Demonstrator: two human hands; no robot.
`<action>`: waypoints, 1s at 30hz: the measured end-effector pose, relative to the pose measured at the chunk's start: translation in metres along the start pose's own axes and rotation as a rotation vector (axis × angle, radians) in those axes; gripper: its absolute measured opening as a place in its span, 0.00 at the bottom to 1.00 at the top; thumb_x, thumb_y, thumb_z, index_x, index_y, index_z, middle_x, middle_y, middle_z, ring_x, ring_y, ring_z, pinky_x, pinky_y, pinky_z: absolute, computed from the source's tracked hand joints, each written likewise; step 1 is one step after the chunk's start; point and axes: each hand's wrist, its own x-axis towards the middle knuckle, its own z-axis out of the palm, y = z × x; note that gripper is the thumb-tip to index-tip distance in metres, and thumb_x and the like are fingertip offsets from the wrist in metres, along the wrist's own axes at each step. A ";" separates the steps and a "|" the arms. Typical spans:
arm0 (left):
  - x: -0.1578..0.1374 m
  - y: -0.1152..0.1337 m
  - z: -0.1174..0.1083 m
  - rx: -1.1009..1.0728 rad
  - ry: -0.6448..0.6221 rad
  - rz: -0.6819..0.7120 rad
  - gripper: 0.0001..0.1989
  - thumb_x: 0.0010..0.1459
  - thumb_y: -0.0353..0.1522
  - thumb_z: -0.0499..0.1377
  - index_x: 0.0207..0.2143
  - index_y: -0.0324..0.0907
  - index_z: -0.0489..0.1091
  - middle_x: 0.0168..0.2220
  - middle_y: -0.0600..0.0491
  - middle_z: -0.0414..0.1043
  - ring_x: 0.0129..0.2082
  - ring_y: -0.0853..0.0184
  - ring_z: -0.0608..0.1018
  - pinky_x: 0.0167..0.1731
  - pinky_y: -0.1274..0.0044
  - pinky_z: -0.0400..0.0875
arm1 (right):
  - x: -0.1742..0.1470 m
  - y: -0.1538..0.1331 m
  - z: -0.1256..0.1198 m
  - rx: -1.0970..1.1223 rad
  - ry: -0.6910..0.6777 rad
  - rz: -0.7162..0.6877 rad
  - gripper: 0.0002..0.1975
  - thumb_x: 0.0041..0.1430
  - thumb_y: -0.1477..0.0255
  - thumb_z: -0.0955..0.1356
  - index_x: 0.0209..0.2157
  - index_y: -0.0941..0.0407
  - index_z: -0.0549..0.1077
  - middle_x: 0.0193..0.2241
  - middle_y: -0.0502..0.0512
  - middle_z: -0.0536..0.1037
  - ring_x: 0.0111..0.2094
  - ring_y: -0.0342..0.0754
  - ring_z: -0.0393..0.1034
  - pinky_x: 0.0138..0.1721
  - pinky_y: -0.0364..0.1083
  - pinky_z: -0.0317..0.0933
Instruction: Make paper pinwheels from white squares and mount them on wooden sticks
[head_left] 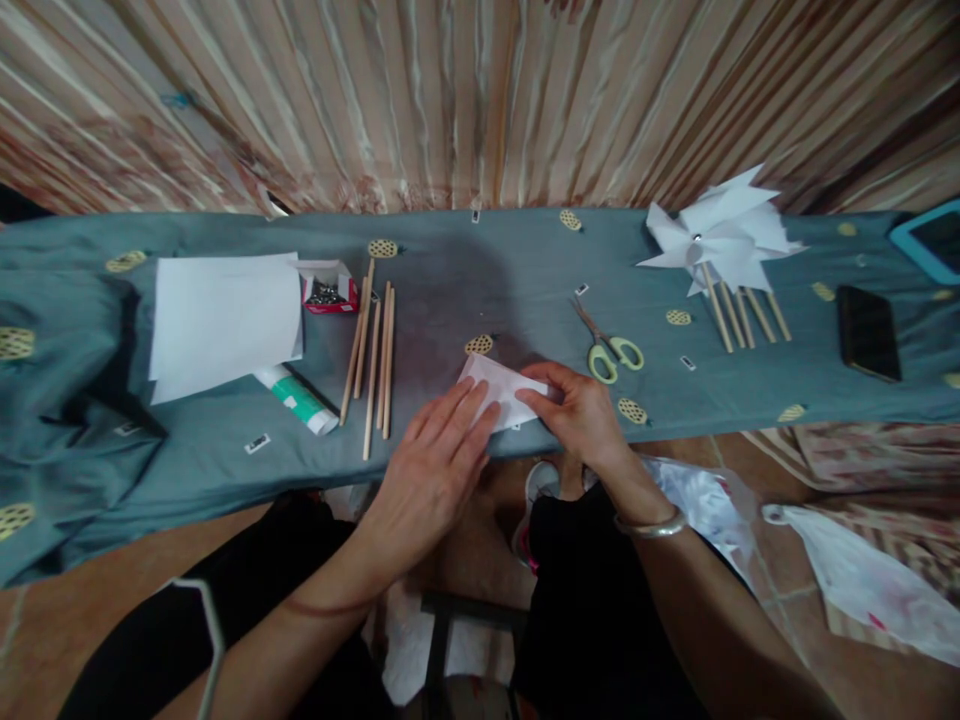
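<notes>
- In the head view, a folded white paper (511,398) is held at the middle of the near edge of the cloth-covered surface (517,290).
- The paper is pressed by the left hand (435,462), its fingers laid straight and slightly parted; whether the thumb is tucked beneath cannot be told.
- The paper's right corner is pinched between thumb and forefinger of the right hand (583,412); the layers are apparently kept flat and aligned by this two-sided hold.
- White sheets (225,322) are stacked toward the left end of the surface, probably so that they lie apart from the hands.
- A green-and-white tube (298,400) is set between the sheets and the near edge.
- Wooden sticks (388,365) are laid side by side left of the paper, likely for easy picking up.
- Beside them, an open red box (342,303) is filled with small metallic pieces, which look like tacks.
- Green-handled scissors (602,339) are placed near the right hand, presumably to be within reach.
- White pinwheels (739,240) are grouped by the far edge, toward the right end, their sticks pointed at the near edge.
- A dark phone (867,335) is left beyond them.
- A clear bag (701,500) with whitish contents, not identifiable, is seen on the floor (784,610).
</notes>
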 end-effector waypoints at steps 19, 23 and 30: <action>-0.007 0.007 0.025 0.069 -0.171 0.000 0.28 0.62 0.30 0.55 0.62 0.31 0.54 0.64 0.36 0.58 0.67 0.48 0.53 0.62 0.55 0.58 | 0.006 -0.005 0.005 -0.087 0.032 -0.041 0.11 0.56 0.69 0.69 0.41 0.53 0.77 0.37 0.54 0.83 0.33 0.50 0.76 0.38 0.47 0.68; -0.007 0.006 0.026 0.064 -0.184 -0.013 0.28 0.61 0.31 0.55 0.63 0.32 0.54 0.65 0.37 0.57 0.67 0.48 0.53 0.62 0.55 0.57 | 0.006 -0.005 0.006 -0.105 0.031 -0.038 0.11 0.56 0.69 0.69 0.41 0.53 0.77 0.37 0.54 0.83 0.35 0.51 0.77 0.38 0.48 0.68; -0.006 0.006 0.026 0.055 -0.211 -0.034 0.29 0.62 0.33 0.55 0.63 0.34 0.53 0.65 0.38 0.56 0.67 0.48 0.53 0.62 0.55 0.56 | 0.006 -0.007 0.006 -0.130 0.049 -0.040 0.10 0.55 0.69 0.69 0.40 0.52 0.77 0.37 0.54 0.83 0.34 0.51 0.77 0.37 0.47 0.68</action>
